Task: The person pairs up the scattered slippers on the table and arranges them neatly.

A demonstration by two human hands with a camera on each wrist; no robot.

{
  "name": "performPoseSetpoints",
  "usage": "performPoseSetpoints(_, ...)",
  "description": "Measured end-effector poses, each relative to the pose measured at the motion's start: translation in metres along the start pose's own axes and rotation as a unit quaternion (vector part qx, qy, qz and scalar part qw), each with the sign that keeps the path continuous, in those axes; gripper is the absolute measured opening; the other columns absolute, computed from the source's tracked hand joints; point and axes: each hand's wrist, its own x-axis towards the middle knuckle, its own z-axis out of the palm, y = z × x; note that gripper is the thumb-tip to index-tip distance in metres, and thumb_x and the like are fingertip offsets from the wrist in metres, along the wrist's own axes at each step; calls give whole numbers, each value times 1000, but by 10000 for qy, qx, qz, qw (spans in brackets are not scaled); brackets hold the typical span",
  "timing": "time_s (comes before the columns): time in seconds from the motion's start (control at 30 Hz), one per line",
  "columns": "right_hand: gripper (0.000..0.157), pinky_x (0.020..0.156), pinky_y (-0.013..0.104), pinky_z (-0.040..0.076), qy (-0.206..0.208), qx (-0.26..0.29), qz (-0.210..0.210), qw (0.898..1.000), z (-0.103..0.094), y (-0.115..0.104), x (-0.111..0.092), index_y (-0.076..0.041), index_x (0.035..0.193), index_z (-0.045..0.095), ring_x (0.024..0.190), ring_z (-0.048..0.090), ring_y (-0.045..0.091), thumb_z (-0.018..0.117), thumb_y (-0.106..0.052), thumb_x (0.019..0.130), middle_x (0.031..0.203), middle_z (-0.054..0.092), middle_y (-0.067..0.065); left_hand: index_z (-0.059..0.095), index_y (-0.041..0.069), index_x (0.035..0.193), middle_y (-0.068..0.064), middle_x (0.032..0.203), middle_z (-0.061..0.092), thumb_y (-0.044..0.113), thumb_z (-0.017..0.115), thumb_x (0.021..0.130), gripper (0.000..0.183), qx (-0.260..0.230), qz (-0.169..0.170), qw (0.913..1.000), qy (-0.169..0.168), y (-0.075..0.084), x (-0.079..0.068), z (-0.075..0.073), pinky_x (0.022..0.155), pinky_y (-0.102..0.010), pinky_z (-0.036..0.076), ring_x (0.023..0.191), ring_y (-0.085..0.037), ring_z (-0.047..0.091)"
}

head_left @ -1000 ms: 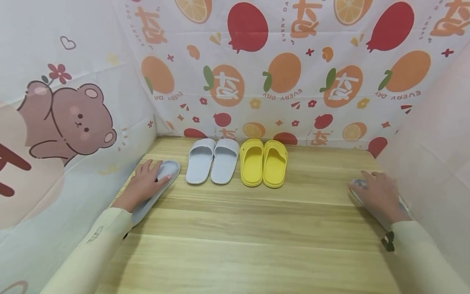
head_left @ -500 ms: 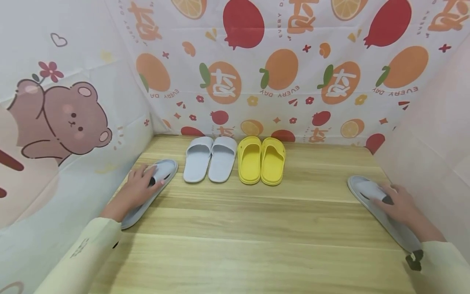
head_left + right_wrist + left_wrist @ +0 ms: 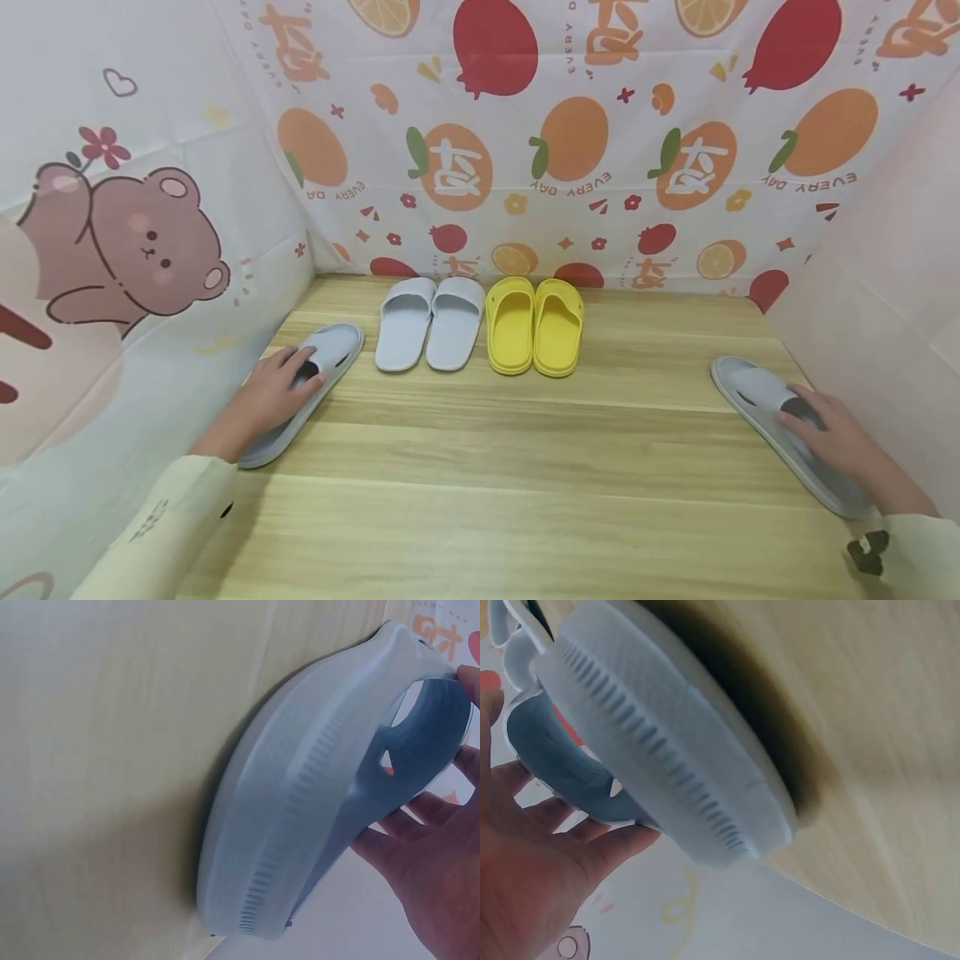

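My left hand [image 3: 272, 400] lies over the opening of a grey slide slipper [image 3: 336, 337] at the left edge of the wood-grain surface. In the left wrist view, fairly straight, spread fingers [image 3: 592, 834] rest along the outer side of its strap [image 3: 551, 754], with the thumb across from them. At the right edge lies a matching grey slide slipper [image 3: 753, 385], its toe pointing away and left. My right hand [image 3: 843, 442] is over its opening, fingers [image 3: 409, 825] extended along the strap [image 3: 427, 731] and thumb at the rim. Both slippers sit on the surface.
Near the back wall stand a pair of pale grey slippers [image 3: 429, 333] and a pair of yellow clogs [image 3: 534, 333], side by side. Fruit-print cloth [image 3: 555, 192] hangs behind; a bear-print sheet [image 3: 142, 242] borders the left. Bare wood-grain surface [image 3: 525, 475] lies between my hands.
Both hands have drawn back toward me along the slippers, the right one farther and outward, exposing its strap and toe. The slippers seem to keep their places; the view has shifted slightly.
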Motion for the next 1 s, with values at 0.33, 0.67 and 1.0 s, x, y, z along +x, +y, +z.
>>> performPoseSetpoints(0.33,73,92,78,30,72,-236,-30,9997,0,-12,-3,12,145,36,123,33,66,60,-40,100,137,36,48,42,2,148,-36,145,38,49,53,101,68,5,-5,9997,263,2,2,6,102,-72,30,126,-63,35)
performPoseSetpoints(0.67,78,92,78,32,131,-466,131,9987,8,-24,-5,9,147,38,123,35,65,61,-47,98,138,37,47,49,0,142,-34,140,47,41,63,98,62,-22,281,9993,253,4,-19,1,101,-69,34,123,-59,42)
performPoseSetpoints(1.0,80,93,78,33,108,-641,307,9974,15,-38,-16,5,151,36,122,38,65,58,-52,98,138,36,47,55,3,137,-32,135,52,31,71,92,55,-74,659,9975,224,15,-42,-3,98,-68,38,121,-56,48)
